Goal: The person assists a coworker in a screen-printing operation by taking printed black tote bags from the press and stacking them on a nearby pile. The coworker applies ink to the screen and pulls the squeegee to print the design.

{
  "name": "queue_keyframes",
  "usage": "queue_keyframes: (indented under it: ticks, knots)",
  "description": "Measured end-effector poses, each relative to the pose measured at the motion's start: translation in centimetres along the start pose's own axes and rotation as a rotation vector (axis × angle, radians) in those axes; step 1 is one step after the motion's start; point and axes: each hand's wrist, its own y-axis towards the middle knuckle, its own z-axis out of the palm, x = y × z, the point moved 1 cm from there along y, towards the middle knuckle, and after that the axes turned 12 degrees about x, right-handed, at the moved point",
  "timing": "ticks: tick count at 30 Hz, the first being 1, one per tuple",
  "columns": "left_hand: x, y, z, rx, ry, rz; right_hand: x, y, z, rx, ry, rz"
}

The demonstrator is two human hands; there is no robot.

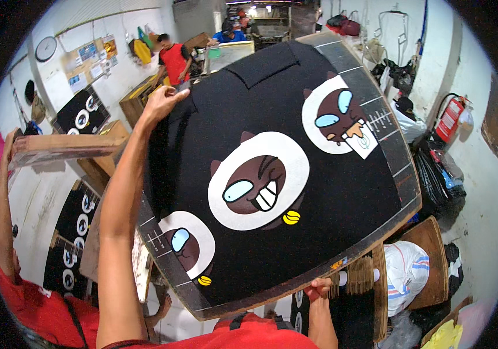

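Board (405, 168), flat, black-faced, wooden-edged, raised at slant between hands; black cloth (342, 215) spread over it. Judged stiff, fairly heavy; cloth soft, limp. Best held by bare rim. Right hand (319, 288) grasps lower edge; left hand (166, 102) at upper-left cloth edge, fingers bent, exact hold unclear. Cartoon-face prints (255, 183): rounded, white-ringed, brown. Beyond: woven white sack (403, 273), cylindrical red extinguisher (449, 119).

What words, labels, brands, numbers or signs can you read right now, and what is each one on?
I can quote none:
Wall clock: dial too small to read.
Wall papers: too small and blurred.
Red fire extinguisher: label too small.
Held board: white line marks, no legible words.
Orange patch on its lower edge: too small to make out.
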Motion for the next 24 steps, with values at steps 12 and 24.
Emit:
queue_keyframes:
  ticks: [12, 24]
  knots:
    - [-10.1, -7.9, 1.3, 0.074, -0.016, 0.255, -9.6, -8.4, -7.2, -0.292, -0.257, 0.381]
    - [-11.7, -16.9, 14.5, 0.234, -0.043, 1.135, -2.2, -0.9, 26.0, -0.139, -2.181, -0.551]
